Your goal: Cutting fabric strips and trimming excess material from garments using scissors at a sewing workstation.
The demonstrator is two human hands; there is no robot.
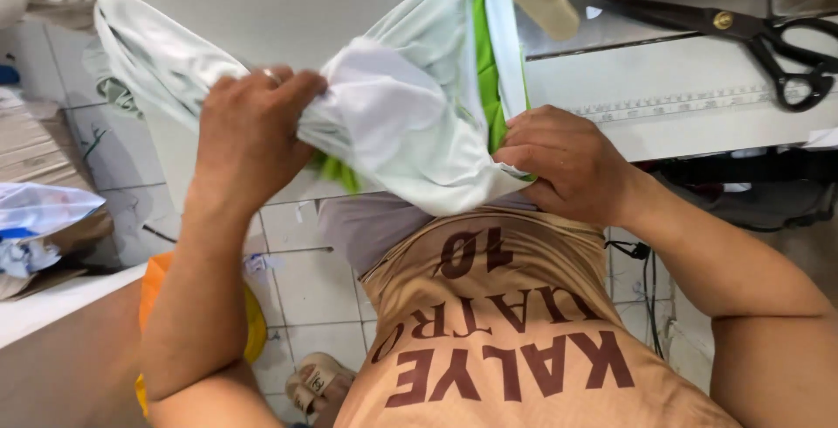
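Between both hands, close above the person's lap, hangs a white cloth with a bright green strip. Left hand grips its bunched fold tightly; right hand pinches its lower edge. Black scissors lie on the white table beyond.

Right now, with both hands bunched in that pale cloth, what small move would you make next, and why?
Probably draw the left hand outward to flatten the white and green fabric. It is bunched in folds between that hand and the right hand, which pinches its lower edge by the table, so the green strip is partly hidden.
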